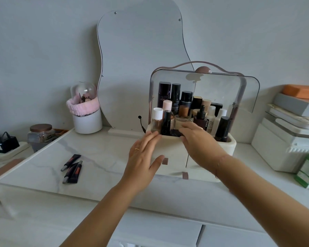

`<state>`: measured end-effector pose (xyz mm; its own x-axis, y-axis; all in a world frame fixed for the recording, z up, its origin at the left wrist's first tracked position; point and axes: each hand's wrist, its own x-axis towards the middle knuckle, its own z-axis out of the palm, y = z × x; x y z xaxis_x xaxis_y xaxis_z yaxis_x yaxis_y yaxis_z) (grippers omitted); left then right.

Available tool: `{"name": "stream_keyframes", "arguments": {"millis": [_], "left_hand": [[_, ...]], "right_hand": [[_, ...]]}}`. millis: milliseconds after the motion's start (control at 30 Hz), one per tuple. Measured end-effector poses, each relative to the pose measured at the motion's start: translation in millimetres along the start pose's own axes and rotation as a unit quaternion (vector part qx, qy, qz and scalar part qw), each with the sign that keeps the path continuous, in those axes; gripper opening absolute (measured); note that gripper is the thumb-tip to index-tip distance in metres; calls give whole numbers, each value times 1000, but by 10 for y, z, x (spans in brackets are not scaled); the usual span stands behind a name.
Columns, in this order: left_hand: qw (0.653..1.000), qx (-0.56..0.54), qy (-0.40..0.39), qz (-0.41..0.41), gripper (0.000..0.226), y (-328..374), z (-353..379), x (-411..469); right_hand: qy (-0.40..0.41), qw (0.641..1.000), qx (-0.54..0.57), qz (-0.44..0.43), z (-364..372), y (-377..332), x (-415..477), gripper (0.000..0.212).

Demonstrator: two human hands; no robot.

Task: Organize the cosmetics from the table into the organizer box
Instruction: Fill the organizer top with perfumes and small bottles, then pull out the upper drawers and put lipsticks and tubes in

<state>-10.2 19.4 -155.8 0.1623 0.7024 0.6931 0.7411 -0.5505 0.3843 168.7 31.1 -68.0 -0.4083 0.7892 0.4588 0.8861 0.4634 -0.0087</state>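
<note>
A: Where is the organizer box standing?

B: It stands on the white marble table, at the back right, in front of the wavy mirror. Its clear lid is raised. Many bottles stand upright inside, packed close together.

A: And the hands?

B: The left hand is spread, with fingers straight, and its fingertips lie against the front left corner of the box. There is a ring on one finger. The right hand reaches over the front rim, and its fingers curl around a small dark item at the edge of the top compartment. What this item is, I cannot tell.

A: Is something left on the table?

B: Yes. Three dark tubes lie together at the left, well apart from the box.
</note>
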Motion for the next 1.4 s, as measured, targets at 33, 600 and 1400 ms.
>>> {"name": "stream_keyframes", "arguments": {"millis": [33,600,1400], "left_hand": [[1000,-2,14,-2,52,21,13,-21],[779,-427,3,-460,30,201,443,-144],[827,-439,75,-343,14,663,-3,-1077]], "right_hand": [[79,996,49,5,27,-12,-146,27],[174,615,650,411,637,317,-997,24],[184,661,635,355,403,-238,-1893,21]]}}
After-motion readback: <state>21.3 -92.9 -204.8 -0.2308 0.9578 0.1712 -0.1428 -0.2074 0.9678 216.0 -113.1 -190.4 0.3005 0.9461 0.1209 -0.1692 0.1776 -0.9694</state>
